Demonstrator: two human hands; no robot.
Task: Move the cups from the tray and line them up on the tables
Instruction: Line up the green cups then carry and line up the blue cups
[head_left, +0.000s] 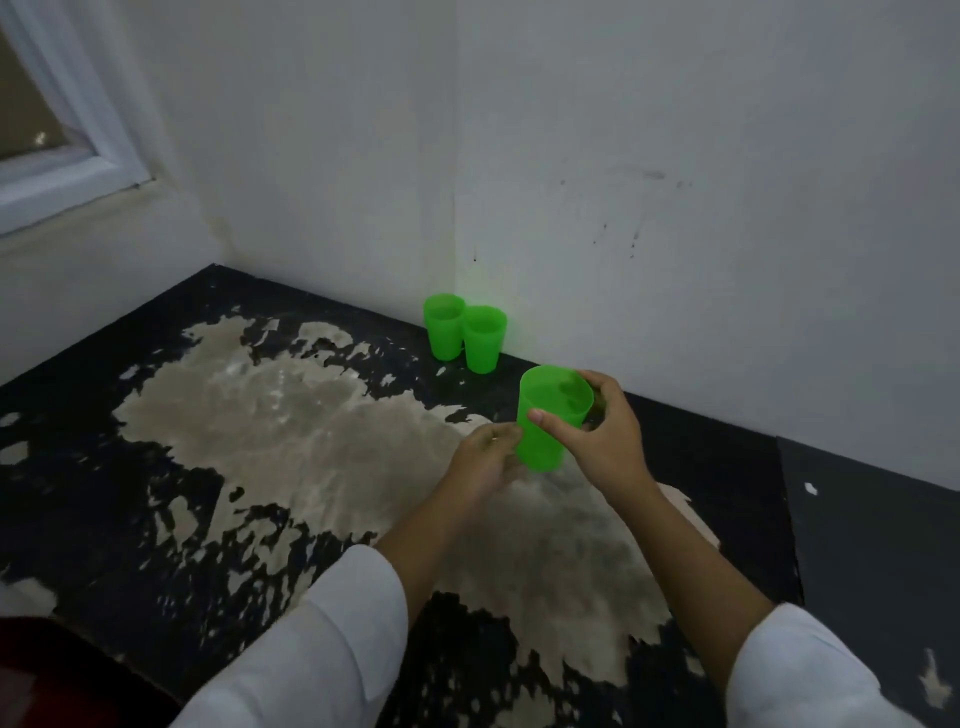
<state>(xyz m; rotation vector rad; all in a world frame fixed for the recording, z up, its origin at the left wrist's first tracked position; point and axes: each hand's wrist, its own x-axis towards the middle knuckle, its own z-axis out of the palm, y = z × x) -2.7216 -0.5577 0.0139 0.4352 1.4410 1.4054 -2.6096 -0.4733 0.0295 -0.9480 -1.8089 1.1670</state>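
Three translucent green plastic cups of the same tapered shape were in view over a black counter (78, 493) whose paint had worn away to a large tan patch. Two stood upright and touching near the middle of the frame, in the corner where the white wall (675, 156) met the counter: the rear cup (443, 325) and, just right of it and nearer, the front cup (484, 340). The third cup (543, 436), tilted, was right of centre, held by the right hand (597, 441), whose thumb pressed its near side while the fingers (605, 384) curled round the far rim. The left hand (483, 460) lay at its lower left side with loosely curled fingers; whether they gripped or only touched it could not be told, nor whether its base met the counter. Two white sleeves (322, 649) filled the bottom of the frame. A second, dark grey counter (872, 545) adjoined at the right, a white window frame (104, 156) sat upper left, and a dark red object (31, 654) showed lower left.
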